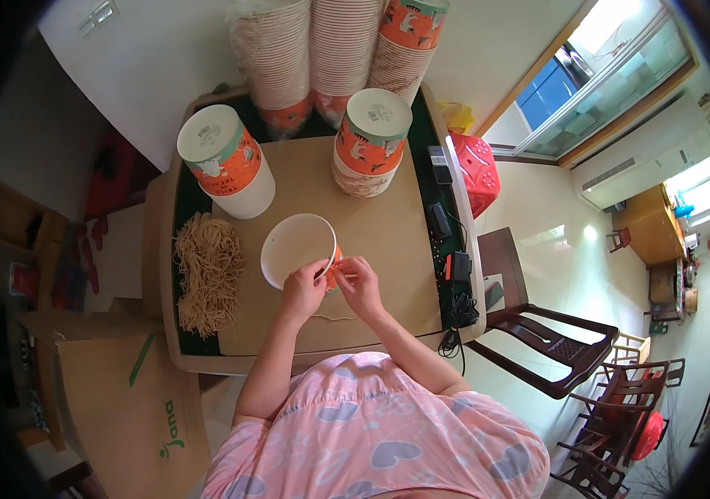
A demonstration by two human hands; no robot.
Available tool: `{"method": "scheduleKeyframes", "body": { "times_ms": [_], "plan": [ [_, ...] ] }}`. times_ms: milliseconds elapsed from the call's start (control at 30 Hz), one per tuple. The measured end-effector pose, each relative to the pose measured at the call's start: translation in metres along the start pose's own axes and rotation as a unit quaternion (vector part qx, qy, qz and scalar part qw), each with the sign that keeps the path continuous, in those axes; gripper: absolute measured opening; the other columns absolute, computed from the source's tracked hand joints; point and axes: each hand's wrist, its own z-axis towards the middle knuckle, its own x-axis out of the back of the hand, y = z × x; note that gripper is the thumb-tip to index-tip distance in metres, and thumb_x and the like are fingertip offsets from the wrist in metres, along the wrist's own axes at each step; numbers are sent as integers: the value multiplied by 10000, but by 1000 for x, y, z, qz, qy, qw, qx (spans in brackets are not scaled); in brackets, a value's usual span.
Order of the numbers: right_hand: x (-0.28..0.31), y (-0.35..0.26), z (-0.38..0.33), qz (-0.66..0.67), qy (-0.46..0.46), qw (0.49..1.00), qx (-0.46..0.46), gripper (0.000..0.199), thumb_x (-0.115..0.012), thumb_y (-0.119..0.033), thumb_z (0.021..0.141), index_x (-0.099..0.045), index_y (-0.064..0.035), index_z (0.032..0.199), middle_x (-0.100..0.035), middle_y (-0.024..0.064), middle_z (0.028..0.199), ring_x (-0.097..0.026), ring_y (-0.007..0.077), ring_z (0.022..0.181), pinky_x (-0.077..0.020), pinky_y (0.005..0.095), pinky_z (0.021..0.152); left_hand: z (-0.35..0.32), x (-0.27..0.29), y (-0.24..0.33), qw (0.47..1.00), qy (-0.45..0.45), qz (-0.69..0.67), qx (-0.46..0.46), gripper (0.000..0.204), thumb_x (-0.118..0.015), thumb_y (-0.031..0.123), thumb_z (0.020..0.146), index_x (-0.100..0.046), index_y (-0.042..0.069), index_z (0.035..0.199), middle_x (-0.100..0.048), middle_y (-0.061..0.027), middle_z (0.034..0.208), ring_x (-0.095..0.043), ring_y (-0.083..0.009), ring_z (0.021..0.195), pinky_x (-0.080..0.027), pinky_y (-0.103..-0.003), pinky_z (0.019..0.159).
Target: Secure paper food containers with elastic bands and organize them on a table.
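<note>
Fingers of the left hand (305,293) are being bent in closely at the right rim of a paper tub (292,248), which is being gripped there near the middle of the frame. Fingers of the right hand (361,288) are being curled just beside them, at the tub's orange outer side; how tightly these are being closed, and on what, cannot be told.

Across the top of the frame, the far end of the counter (400,266) is being taken up by three tall stacks (344,51) of nested tubs, the left one being wrapped in clear plastic. Room beyond the gripped tub is being narrowed by two shorter upturned stacks (371,143), one to its upper left and one to its upper right. The counter's left side is being covered by one bundle of beige cord (207,279), and its brown surface below the hands is being crossed by one loose strand (336,317). The right edge is being lined by small devices (438,221) and one coil of black cable (463,310). Floor beyond is being occupied by one red stool (475,175) and, lower, a dark chair (559,345); the lower left is being filled by a cardboard box (126,399).

Relative to the fingers, the tub's tilted mouth is being turned to the upper left, its orange side being partly hidden by them.
</note>
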Motion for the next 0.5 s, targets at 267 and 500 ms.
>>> {"method": "scheduleKeyframes", "body": {
  "times_ms": [267,500],
  "plan": [
    [6,4,0,-56,-8,998,2,94,-619,-24,794,-577,10,871,-551,97,867,-629,170,760,-532,261,618,5,-7,-2,999,-23,-34,4,178,-536,114,829,-615,53,977,-629,-137,756,-622,-286,688,-476,-364,619],
    [14,25,-2,-59,-12,997,-39,63,-609,-32,786,-562,4,806,-578,111,775,-611,186,685,-505,276,586,10,-35,-25,998,4,57,-24,103,-581,90,795,-626,27,863,-631,-137,731,-630,-250,673,-481,-332,611]
  ]
}}
